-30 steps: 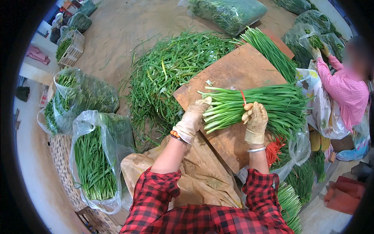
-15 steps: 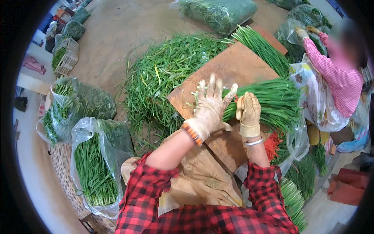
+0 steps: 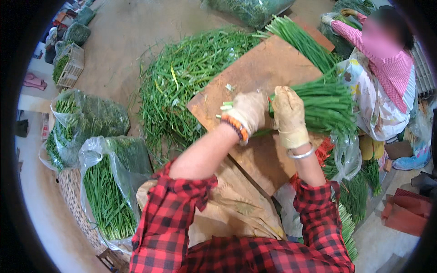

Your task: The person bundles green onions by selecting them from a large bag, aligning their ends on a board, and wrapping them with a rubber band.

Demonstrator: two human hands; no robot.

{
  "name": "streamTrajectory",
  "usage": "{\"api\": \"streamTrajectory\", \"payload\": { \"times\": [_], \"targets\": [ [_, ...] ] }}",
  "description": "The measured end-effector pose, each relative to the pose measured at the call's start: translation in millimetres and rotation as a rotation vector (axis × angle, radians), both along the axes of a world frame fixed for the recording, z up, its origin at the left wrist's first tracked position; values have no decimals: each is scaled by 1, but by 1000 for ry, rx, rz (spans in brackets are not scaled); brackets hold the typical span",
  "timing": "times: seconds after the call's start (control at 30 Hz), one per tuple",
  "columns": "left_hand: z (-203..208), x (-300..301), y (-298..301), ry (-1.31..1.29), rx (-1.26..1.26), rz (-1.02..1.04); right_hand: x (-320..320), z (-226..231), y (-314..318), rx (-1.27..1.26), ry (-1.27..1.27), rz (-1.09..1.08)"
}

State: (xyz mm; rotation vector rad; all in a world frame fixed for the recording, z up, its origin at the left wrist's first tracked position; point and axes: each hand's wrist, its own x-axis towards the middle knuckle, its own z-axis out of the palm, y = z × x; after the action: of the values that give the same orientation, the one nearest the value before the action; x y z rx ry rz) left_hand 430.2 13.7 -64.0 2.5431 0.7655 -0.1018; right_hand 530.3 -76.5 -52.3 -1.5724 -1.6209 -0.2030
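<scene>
A bundle of green garlic chives point(image 3: 325, 102) lies across the rusty brown board point(image 3: 273, 59), leaves toward the right, pale stem ends toward the left. My left hand point(image 3: 249, 110), in a soiled white glove, is closed round the stem end, its fingers partly smeared by motion. Close beside it my right hand point(image 3: 289, 111), in a yellowed glove, is closed at the bundle's middle. A bit of red tie shows between the two hands; the fingers hide most of it. More red ties point(image 3: 324, 151) hang below the board's right side.
Loose green trimmings point(image 3: 182, 82) are heaped left of the board. Another chive bundle point(image 3: 302, 43) lies at its far edge. Clear bags of greens point(image 3: 109, 195) stand at left. A person in a pink checked sleeve point(image 3: 348, 34) works at far right.
My left hand has gone from spread fingers over the stems to closed round them. The right hand stays closed at the tie, its wrist turned slightly. The view has shifted a little.
</scene>
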Motion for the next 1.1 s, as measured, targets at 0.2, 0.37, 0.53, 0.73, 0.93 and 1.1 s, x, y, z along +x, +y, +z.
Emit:
{"api": "streamTrajectory", "payload": {
  "times": [0.2, 0.37, 0.53, 0.73, 0.93, 1.1],
  "targets": [
    [38, 1, -7, 224, -96, 53, -12, -59, -98, -603, 922, -198],
    [25, 17, -48, 189, 817, 26, -5, -27, -64, 53, -148, -223],
    [-19, 12, -57, 236, 740, 129, -31, 16, -53, -94, 468, -68],
    [15, 12, -53, 165, 510, 111, -35, -23, -121, -484, 270, -19],
    [25, 21, -59, 171, 437, 99, -34, -64, -129, -524, 401, -39],
    [-7, 13, -77, 180, 749, 187, 17, 58, -151, -645, 817, 2]
  ]
}}
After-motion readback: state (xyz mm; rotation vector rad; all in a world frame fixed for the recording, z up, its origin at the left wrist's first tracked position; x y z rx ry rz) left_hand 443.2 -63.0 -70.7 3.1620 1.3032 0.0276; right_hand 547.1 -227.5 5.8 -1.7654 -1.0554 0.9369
